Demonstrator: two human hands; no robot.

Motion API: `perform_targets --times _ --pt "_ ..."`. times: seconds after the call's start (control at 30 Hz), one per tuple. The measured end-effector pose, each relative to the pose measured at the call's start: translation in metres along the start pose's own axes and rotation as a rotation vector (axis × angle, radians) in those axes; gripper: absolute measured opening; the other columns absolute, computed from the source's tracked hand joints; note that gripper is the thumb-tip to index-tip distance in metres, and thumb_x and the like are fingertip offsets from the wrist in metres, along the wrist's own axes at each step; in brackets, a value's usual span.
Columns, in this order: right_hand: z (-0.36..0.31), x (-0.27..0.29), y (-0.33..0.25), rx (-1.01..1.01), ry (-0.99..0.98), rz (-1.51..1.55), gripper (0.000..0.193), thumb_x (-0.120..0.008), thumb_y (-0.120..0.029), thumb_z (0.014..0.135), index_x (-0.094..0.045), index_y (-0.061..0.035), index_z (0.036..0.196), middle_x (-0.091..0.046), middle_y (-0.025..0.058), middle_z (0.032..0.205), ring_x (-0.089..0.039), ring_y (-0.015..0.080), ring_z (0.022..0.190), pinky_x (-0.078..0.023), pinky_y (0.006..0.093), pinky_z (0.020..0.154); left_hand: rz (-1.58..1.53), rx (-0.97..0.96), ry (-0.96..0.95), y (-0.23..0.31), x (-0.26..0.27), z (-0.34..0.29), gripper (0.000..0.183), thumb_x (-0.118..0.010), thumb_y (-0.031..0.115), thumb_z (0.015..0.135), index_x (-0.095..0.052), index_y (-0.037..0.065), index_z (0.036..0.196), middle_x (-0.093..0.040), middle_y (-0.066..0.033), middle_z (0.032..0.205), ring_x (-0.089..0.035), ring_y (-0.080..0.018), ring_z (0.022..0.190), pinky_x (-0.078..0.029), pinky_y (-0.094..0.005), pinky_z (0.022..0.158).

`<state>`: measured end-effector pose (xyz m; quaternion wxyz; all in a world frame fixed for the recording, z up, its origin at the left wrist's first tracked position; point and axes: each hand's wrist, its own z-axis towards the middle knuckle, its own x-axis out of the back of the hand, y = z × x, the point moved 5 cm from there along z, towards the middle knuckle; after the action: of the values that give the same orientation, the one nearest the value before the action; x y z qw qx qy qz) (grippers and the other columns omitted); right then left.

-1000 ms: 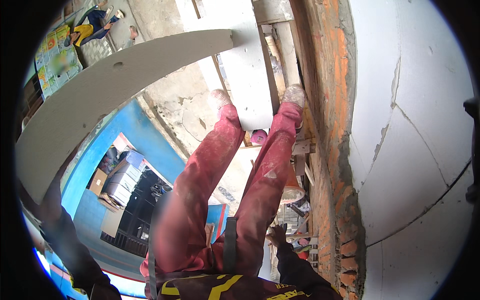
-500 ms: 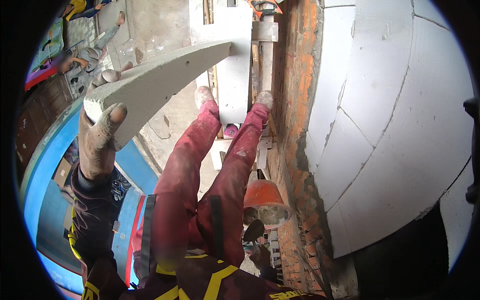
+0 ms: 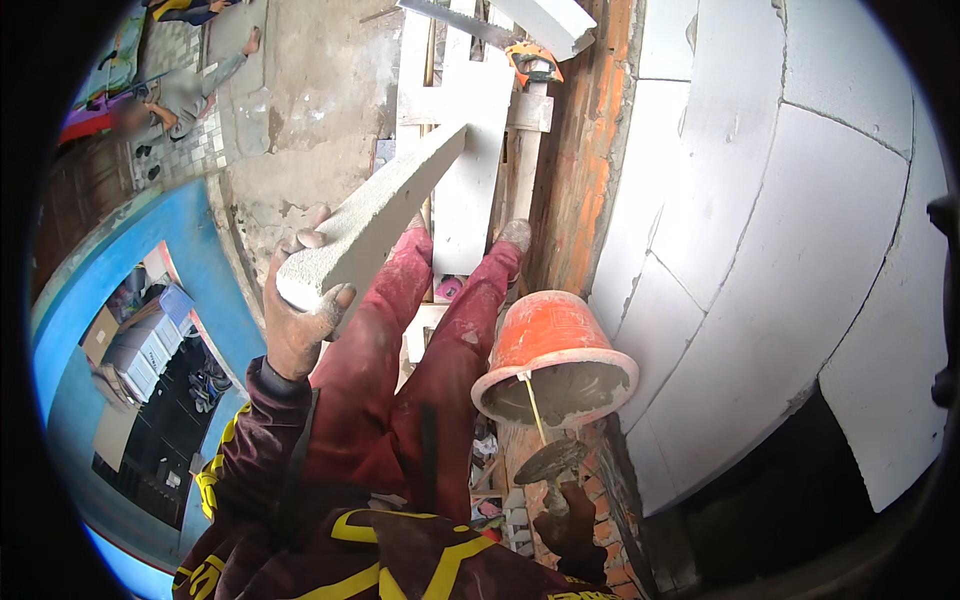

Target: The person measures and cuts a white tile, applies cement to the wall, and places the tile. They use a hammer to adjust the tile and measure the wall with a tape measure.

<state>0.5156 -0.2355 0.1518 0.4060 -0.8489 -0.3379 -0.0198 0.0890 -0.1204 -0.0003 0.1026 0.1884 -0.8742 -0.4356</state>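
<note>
My left hand (image 3: 305,310) is closed around the near end of a long pale aerated concrete block (image 3: 385,205), fingers on one side and thumb on the other. The block slants away from me, its far end over a flat white board (image 3: 470,160); whether they touch I cannot tell. At the lower right, my right hand (image 3: 568,525) grips a trowel (image 3: 550,462), its blade smeared with grey mortar. Just beyond the blade is a tilted orange bucket (image 3: 550,335), grey mortar coating its inside and a pale thin strip hanging at its rim.
A handsaw (image 3: 535,65) with an orange handle lies by another pale block (image 3: 550,22) on the planks ahead. Along my right run a brick ledge (image 3: 590,130) and a white block wall (image 3: 740,230) with a dark opening (image 3: 790,480). Another person (image 3: 180,105) is far left.
My left hand has moved right and slightly down with the block, now nearer my legs. The orange bucket appears higher and larger, and the trowel and right hand have shifted right.
</note>
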Motion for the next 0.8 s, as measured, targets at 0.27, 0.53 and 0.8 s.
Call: perform_targets --times 0.27,0.53,0.8 --pt "0.244 0.01 -0.059 0.028 -0.082 -0.226 0.034 -0.069 -0.007 0.077 -0.06 0.0032 0.108 -0.066 0.0116 0.081 -0.06 0.014 0.071 -0.05 0.0334 0.066 -0.202 -0.083 0.053 -0.017 0.008 -0.015 0.061 -0.08 0.0 0.073 -0.049 0.007 0.124 -0.038 -0.0268 0.158 -0.045 -0.0325 0.142 -0.04 -0.0422 0.114" --pt "0.407 -0.042 -0.111 0.205 -0.14 -0.546 0.047 -0.07 -0.013 0.074 -0.059 0.0054 0.116 -0.069 0.0271 0.093 -0.069 0.0449 0.089 -0.055 0.0463 0.081 -0.175 -0.008 0.094 -0.036 0.019 -0.036 0.059 -0.082 0.002 0.071 -0.05 0.008 0.12 -0.041 -0.0264 0.157 -0.043 -0.0294 0.142 -0.038 -0.0394 0.112" --pt "0.501 -0.091 -0.134 0.271 -0.386 -0.746 0.06 -0.072 -0.02 0.076 -0.057 0.0027 0.13 -0.07 0.0306 0.107 -0.066 0.0474 0.105 -0.052 0.0486 0.096 -0.186 -0.065 0.184 -0.048 0.027 -0.081 0.058 -0.083 0.001 0.065 -0.052 0.009 0.114 -0.043 -0.0279 0.157 -0.049 -0.028 0.138 -0.042 -0.0393 0.108"
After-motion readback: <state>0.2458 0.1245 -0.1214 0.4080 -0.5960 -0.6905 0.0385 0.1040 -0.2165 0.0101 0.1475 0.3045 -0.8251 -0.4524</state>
